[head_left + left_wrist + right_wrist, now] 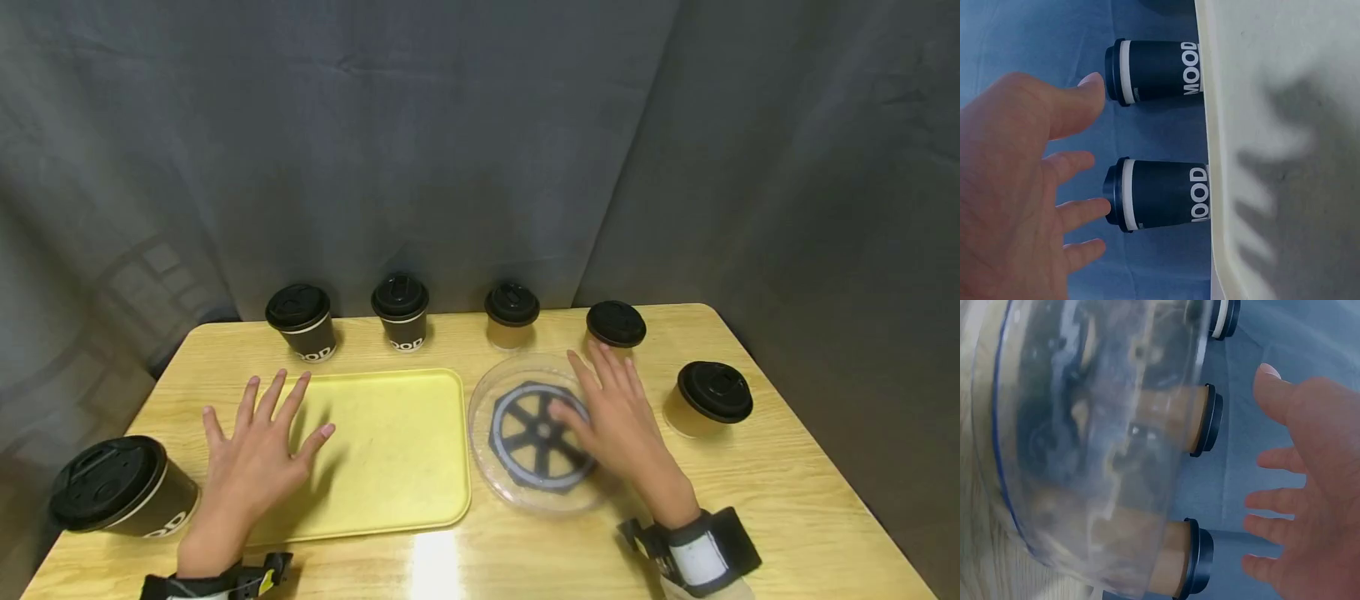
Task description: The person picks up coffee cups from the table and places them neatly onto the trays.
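My left hand (255, 462) hovers over the left part of a yellow rectangular tray (397, 442), fingers spread, casting a shadow on it. A large black paper cup (168, 500) with a black lid stands just left of that wrist. My right hand (618, 421), also with its fingers spread, is above the right side of a clear round plastic container (487, 471) that has a dark spoked wheel pattern at its base. Its fingertips overlap a brown lidded cup (617, 323) behind in the head view. Both hands are empty.
Along the table's back edge stand two black cups, one at left (300, 321) and another (401, 312) beside it, and a brown cup (512, 317). One more brown cup (708, 400) is at the right. Grey cloth (450, 150) hangs behind the table (802, 500).
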`<action>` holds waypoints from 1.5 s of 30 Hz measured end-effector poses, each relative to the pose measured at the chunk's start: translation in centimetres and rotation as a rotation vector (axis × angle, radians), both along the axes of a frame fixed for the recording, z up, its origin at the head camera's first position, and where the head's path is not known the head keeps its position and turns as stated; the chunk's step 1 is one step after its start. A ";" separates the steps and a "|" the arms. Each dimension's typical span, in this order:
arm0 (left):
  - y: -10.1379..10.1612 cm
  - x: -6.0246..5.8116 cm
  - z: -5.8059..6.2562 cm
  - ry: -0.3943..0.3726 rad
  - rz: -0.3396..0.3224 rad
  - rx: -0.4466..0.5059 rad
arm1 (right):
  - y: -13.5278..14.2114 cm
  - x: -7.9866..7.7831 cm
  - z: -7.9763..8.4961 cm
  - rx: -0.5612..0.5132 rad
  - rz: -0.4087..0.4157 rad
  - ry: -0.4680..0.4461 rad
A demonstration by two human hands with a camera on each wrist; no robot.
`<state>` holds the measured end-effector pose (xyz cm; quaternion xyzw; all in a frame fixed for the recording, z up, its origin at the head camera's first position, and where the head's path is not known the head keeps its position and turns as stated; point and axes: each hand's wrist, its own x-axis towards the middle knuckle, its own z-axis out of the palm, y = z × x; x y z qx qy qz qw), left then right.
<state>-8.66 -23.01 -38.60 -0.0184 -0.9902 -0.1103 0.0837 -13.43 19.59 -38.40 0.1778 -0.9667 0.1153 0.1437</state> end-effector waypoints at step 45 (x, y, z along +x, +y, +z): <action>-2.6 1.3 2.3 0.027 0.072 0.007 | -2.7 1.3 0.0 0.022 0.075 -0.035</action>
